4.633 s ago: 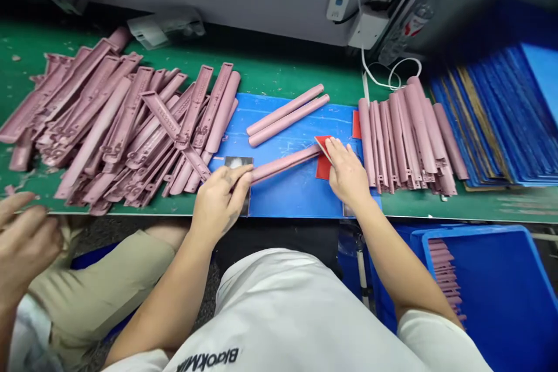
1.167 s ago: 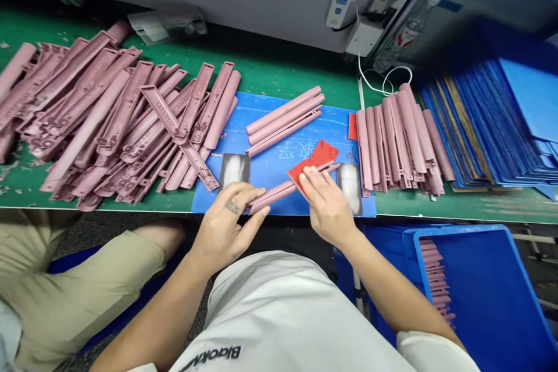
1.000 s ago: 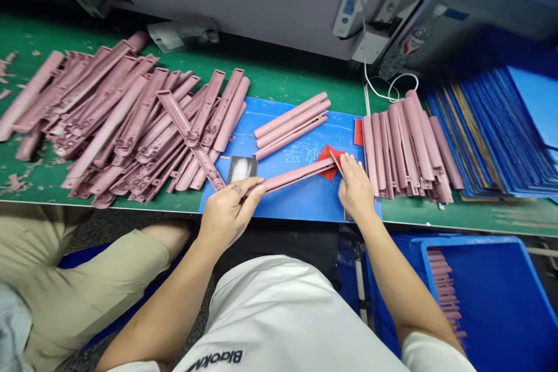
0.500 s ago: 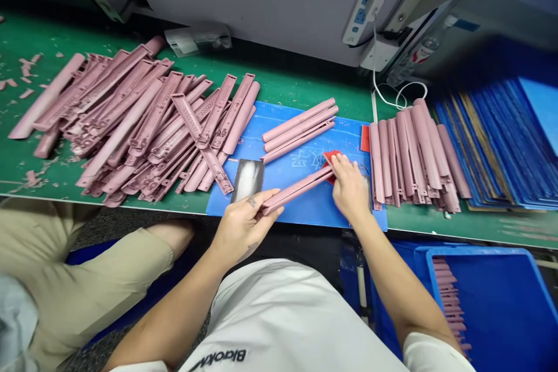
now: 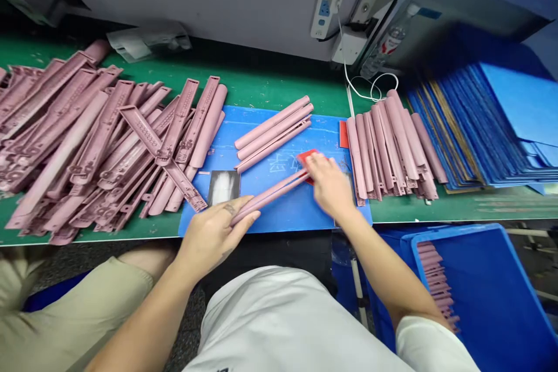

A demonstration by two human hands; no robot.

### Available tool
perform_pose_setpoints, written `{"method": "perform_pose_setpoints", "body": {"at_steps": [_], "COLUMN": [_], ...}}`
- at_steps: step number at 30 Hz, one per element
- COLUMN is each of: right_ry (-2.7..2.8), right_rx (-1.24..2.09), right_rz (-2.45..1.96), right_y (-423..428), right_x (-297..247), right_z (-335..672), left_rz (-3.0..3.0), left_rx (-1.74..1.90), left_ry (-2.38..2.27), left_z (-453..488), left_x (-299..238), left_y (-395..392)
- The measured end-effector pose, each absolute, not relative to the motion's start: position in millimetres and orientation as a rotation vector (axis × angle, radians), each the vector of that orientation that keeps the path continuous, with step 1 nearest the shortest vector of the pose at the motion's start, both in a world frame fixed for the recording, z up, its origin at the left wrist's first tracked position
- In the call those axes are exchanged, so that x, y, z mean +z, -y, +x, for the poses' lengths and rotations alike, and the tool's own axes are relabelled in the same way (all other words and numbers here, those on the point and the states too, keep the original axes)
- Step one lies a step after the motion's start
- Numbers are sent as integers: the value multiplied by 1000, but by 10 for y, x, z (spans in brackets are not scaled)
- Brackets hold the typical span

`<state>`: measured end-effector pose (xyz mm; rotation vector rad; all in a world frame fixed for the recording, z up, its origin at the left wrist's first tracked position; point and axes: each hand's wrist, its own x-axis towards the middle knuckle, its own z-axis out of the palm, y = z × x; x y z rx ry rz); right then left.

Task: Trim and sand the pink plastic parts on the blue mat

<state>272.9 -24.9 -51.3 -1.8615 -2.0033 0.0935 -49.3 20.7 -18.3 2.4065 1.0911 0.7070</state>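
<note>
My left hand (image 5: 213, 235) is closed on the near end of a long pink plastic strip (image 5: 272, 193) that lies slanting across a blue mat (image 5: 288, 209). At the strip's far end my right hand (image 5: 330, 185) presses a red sheet (image 5: 306, 158) against it; the hand is blurred by motion. Three more pink strips (image 5: 272, 132) lie side by side further back on the mat. A small grey-white card (image 5: 224, 186) rests on the mat beside my left hand.
A big heap of pink strips (image 5: 96, 133) covers the green bench (image 5: 270, 78) on the left. A neat row of pink strips (image 5: 387, 145) and a stack of blue sheets (image 5: 483, 122) lie right. A blue bin (image 5: 492, 302) holding pink strips stands below right. Another person's leg (image 5: 65, 314) is at lower left.
A third strip has joined the pair at the back of the mat. My right hand has kept rubbing the red sheet back and forth along the held strip, now nearer its far end.
</note>
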Motion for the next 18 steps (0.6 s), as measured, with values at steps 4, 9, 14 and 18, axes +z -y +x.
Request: {"method": "perform_pose_setpoints", "body": {"at_steps": [4, 9, 14, 18], "right_ry": [1853, 1765, 1724, 1684], "right_rx": [1, -23, 59, 147], "right_rz": [-1845, -1673, -1652, -1668], "right_y": [392, 639, 703, 700], "right_x": [-521, -584, -691, -701], "right_z": [2894, 2841, 2847, 2882], "left_rz": [2575, 2856, 2872, 2937], "left_rx": [682, 383, 78, 53], "left_ry": [-1180, -1129, -996, -913], "left_z": [-457, 9, 396, 479], "left_x": [-256, -312, -491, -416], "left_y": [-573, -1204, -1954, -2328]}}
